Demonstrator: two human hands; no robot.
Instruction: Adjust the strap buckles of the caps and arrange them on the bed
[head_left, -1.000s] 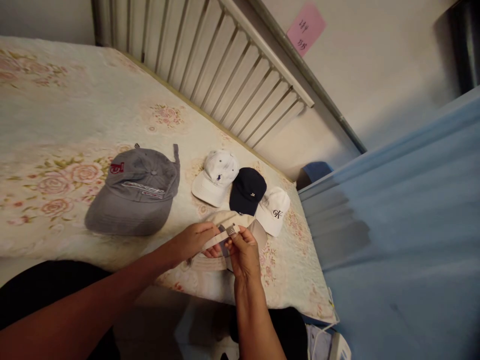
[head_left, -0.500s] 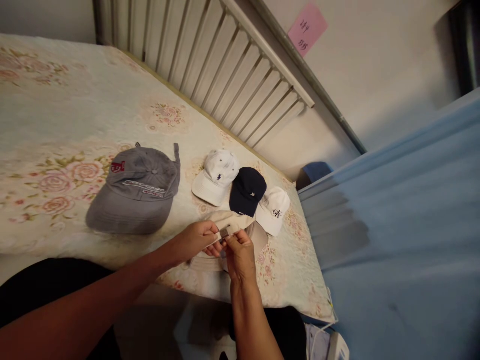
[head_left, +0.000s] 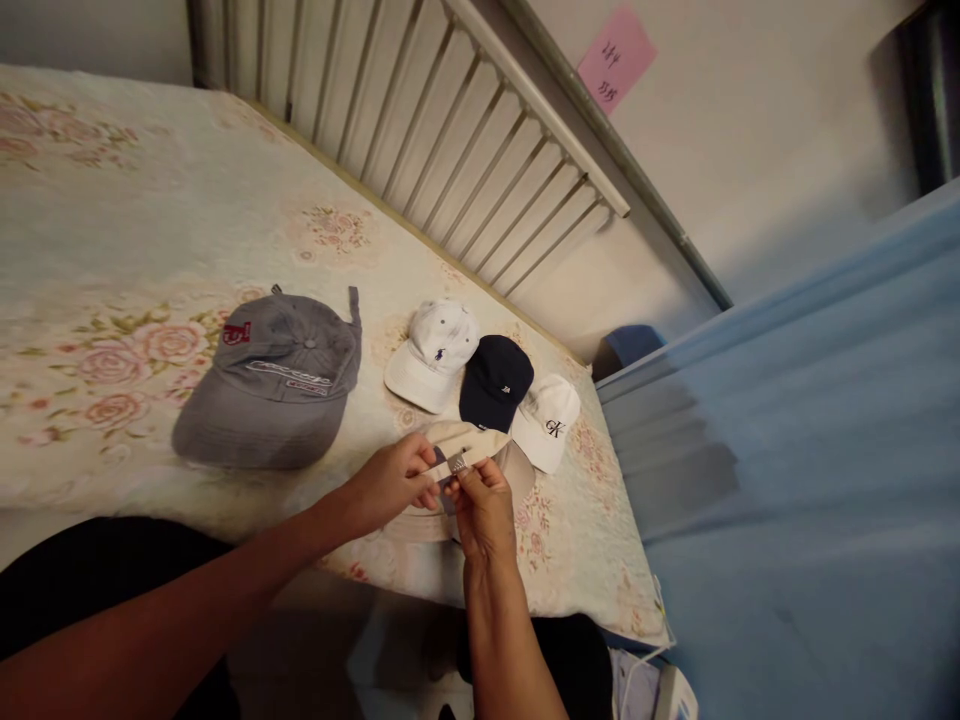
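Observation:
A beige cap (head_left: 469, 436) lies at the near side of the bed, partly hidden by my hands. My left hand (head_left: 397, 478) pinches the end of its back strap (head_left: 437, 470). With thumb and fingertips, my right hand (head_left: 484, 498) grips the strap at a small metal buckle (head_left: 457, 463). The strap runs taut between both hands. Below them a pale brim (head_left: 420, 527) shows, and a tan brim (head_left: 517, 474) sticks out to the right; which cap each belongs to I cannot tell.
A large grey cap (head_left: 270, 385) sits left of my hands. Beyond them stand a white cap (head_left: 435, 350), a navy cap (head_left: 496, 383) and a white CK cap (head_left: 550, 420). Metal bars (head_left: 420, 130) edge the flowered bed cover (head_left: 247, 220); a blue curtain (head_left: 787, 450) hangs right.
My left hand has shifted slightly left and upward, and the strap looks straighter. The buckle is more exposed beside my right fingertips. The other caps have stayed put.

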